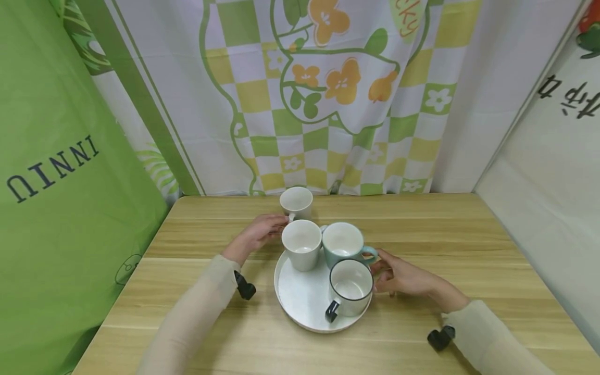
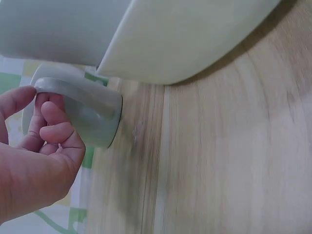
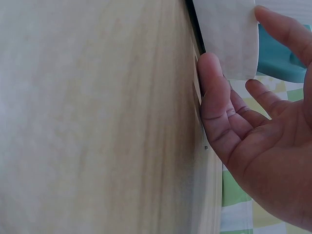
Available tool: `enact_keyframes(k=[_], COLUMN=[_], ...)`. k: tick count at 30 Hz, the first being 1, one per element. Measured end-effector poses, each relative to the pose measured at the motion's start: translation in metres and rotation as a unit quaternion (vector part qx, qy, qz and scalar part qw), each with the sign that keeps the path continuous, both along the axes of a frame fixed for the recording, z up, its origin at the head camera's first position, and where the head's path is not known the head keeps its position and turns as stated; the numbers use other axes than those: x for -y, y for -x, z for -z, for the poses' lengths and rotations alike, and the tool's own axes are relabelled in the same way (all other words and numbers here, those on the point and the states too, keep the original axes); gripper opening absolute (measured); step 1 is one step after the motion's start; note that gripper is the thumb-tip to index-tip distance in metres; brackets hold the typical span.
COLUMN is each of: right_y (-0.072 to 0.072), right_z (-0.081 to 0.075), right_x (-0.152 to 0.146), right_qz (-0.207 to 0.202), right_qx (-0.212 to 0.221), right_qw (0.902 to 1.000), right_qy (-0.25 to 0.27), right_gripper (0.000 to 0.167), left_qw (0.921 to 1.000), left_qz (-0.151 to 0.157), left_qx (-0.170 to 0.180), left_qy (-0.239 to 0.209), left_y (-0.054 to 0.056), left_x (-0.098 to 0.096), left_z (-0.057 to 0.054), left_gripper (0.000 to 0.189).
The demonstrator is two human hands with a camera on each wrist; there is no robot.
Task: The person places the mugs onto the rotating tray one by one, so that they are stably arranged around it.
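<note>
My left hand (image 1: 260, 233) pinches the handle of a white mug (image 1: 302, 211) behind the round white tray (image 1: 297, 297). In the left wrist view the thumb sits on top of that handle (image 2: 80, 92), with fingers curled beneath it. At the tray's right side, my right hand (image 1: 402, 276) holds its edge, thumb at the rim and a curled finger low by the base. Three mugs stand upright on the tray: a plain white mug (image 1: 302, 255), a light blue mug (image 1: 339, 255) with a white inside, and a white mug with a black rim and handle (image 1: 353, 302).
A wooden table (image 1: 225, 323) bears the tray and mugs. Behind it hangs a checked, flowered curtain (image 1: 288, 125). Green cloth (image 1: 61, 208) hangs on the left and a pale sheet (image 1: 553, 172) on the right. Both wrists wear small black devices.
</note>
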State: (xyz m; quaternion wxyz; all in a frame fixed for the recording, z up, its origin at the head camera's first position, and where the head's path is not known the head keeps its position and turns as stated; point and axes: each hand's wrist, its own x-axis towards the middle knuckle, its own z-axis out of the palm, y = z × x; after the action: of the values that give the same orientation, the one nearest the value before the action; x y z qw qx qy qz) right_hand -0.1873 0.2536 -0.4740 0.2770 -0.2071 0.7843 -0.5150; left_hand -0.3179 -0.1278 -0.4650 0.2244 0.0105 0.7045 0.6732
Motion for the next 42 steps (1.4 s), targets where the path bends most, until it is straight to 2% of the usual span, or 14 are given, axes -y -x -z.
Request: enact_keyframes(k=[5,13,18,23,28,34,42], right_y=[0.001,0.001,0.001,0.000,0.000,0.000,0.000], right_z=[0.000,-0.002,-0.003,-0.003,-0.003,0.001,0.003], right_x=[0.000,0.000,0.000,0.000,-0.001,0.000,0.000], right_qz=[-0.001,0.001,0.003,0.002,0.002,0.006,0.005], right_qx=[-0.003,-0.002,0.000,-0.006,-0.001,0.004,0.004], right_qw=[1.0000,1.0000,1.0000,1.0000,1.0000,1.0000,1.0000], right_qy=[0.003,-0.001,-0.001,-0.005,-0.002,-0.004,-0.007], right_gripper=[0.082,0.086,0.087,0.085,0.085,0.083,0.081], left_qw=[0.9999,0.9998,0.9998,0.9988,0.9976,0.9985,0.9984], left_qz=[-0.010,0.015,-0.001,-0.019,-0.011,0.009,-0.008], left_qx=[0.010,-0.002,-0.001,0.008,0.015,0.018,0.038], left_qy=[-0.005,-0.014,-0.017,-0.045,-0.067,-0.051,-0.041], left_y=[0.000,-0.003,-0.002,-0.001,-0.001,0.000,0.001], left_x=[0.004,0.005,0.010,0.017,0.020,0.017,0.010], left_z=[-0.001,-0.002,-0.001,-0.001,-0.002,-0.002,-0.003], left_gripper=[0.009,0.011,0.013,0.019,0.019,0.022,0.024])
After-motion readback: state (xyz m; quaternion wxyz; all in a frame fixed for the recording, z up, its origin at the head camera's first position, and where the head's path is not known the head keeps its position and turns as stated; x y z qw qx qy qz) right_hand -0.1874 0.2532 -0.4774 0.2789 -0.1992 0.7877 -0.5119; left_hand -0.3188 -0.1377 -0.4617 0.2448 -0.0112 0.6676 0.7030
